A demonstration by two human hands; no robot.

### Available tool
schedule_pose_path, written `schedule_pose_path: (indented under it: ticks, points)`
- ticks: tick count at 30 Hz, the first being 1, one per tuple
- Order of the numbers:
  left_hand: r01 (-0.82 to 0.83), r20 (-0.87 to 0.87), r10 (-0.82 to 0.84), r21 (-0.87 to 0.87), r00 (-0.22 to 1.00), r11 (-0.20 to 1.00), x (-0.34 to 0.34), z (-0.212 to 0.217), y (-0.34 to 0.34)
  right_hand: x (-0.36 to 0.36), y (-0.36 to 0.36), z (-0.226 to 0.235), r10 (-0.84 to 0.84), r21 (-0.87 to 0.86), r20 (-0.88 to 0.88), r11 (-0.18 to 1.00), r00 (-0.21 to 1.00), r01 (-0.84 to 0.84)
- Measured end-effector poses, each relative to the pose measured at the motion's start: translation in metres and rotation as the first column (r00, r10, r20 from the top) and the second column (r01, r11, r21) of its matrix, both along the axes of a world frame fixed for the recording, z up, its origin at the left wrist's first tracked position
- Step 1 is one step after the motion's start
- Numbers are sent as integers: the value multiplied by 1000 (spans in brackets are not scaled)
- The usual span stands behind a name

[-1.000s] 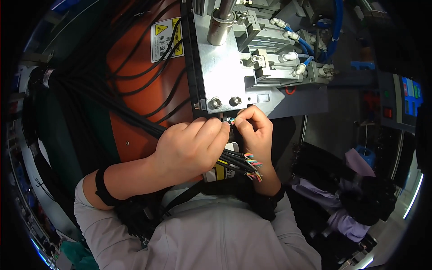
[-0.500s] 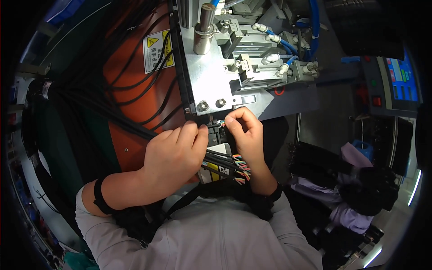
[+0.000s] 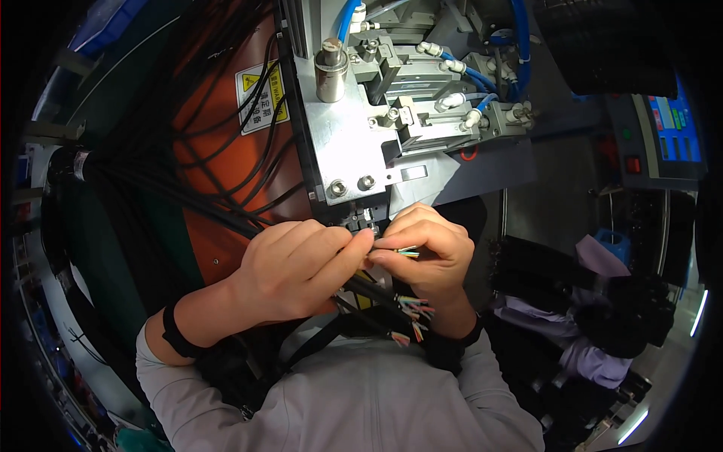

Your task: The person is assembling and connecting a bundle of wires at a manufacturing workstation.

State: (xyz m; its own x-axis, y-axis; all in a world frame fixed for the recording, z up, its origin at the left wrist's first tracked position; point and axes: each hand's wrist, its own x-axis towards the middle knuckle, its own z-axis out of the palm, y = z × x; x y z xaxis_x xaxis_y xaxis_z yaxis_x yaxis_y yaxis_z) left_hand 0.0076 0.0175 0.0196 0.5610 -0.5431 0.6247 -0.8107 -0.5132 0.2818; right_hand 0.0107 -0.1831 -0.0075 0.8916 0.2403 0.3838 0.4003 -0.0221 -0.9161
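Note:
My left hand (image 3: pixel 297 264) is closed, its thumb and forefinger pinched together near the tip of a black cable. The cable's thin coloured wires (image 3: pixel 407 252) stick out between the fingers of my right hand (image 3: pixel 435 245), which pinches from the other side. The fingertips of both hands meet, and most of this cable is hidden by them. Just beyond them lies a small dark metal fixture (image 3: pixel 361 218), under the edge of a silver machine plate (image 3: pixel 343 147). Below my hands hangs a bundle of black cables (image 3: pixel 367 288) with stripped, multicoloured wire ends (image 3: pixel 414 310).
Pneumatic cylinders (image 3: pixel 440 128) with blue hoses stand on the machine at the far side. Black cables (image 3: pixel 252 173) run across an orange panel (image 3: pixel 202 139) on the left. A control panel with a screen (image 3: pixel 674 124) is at right, with a person's dark sleeve (image 3: pixel 617 313) below.
Both hands have come back toward me from the fixture, my right hand turning inward. The coloured wires now show past my right fingers, and the two hands' fingertips have closed together.

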Motion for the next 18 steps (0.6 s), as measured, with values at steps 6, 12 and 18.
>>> schedule_pose_path:
  ticks: [6, 12, 18]
  points:
    - [-52, -38, 50, -42, 998, 998, -4, -11, -1, -5, 24, -2, -128, 363, 23, 925, 991, 111]
    - [-68, -3, 68, -66, 998, 996, -4, -12, 0, 7, 12, 5, -62, 31, 199, 998, 978, 57]
    - [-40, -76, 39, -16, 996, 999, -6, -14, -2, -1, 16, 1, -36, 285, -221, 953, 974, 100]
